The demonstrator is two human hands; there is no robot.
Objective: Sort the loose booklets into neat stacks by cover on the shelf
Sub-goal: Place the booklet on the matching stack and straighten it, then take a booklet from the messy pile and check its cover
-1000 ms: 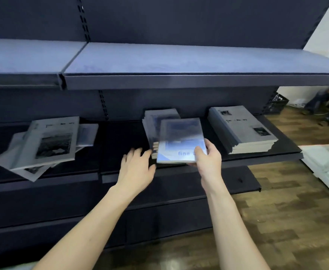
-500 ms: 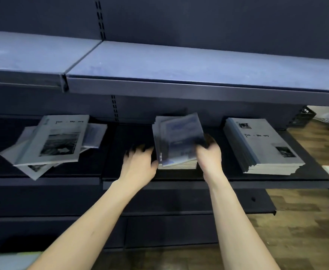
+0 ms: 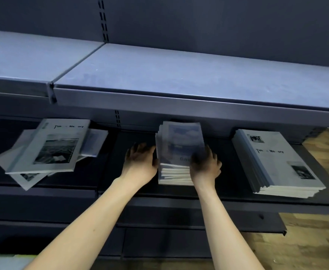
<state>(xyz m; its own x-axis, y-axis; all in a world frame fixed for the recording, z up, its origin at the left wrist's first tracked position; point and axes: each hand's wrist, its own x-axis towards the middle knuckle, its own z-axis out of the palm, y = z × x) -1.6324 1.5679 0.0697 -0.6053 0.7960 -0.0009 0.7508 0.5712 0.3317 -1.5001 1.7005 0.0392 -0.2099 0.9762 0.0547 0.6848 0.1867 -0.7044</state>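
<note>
Mid-shelf (image 3: pixel 214 199), both hands flank the blue stack (image 3: pixel 179 151): left hand (image 3: pixel 140 162) flat against its side, right hand (image 3: pixel 205 165) pressing the top, squaring edges.

From where I watch, this looks like a shop or a showroom display. I see dark metal shelving (image 3: pixel 179 98) of the retail kind, with slotted uprights (image 3: pixel 103 20) running up a dark back panel (image 3: pixel 218 26) so the boards can be hung at different heights. Many copies of the same printed booklets lie on the lower shelf (image 3: pixel 198 199): a neat stack (image 3: pixel 276 162) titled alike on the right, another stack (image 3: pixel 179 152) in the middle, a loose pile (image 3: pixel 48 149) on the left. Wood-look flooring (image 3: pixel 305 246) shows at the lower right.
</note>
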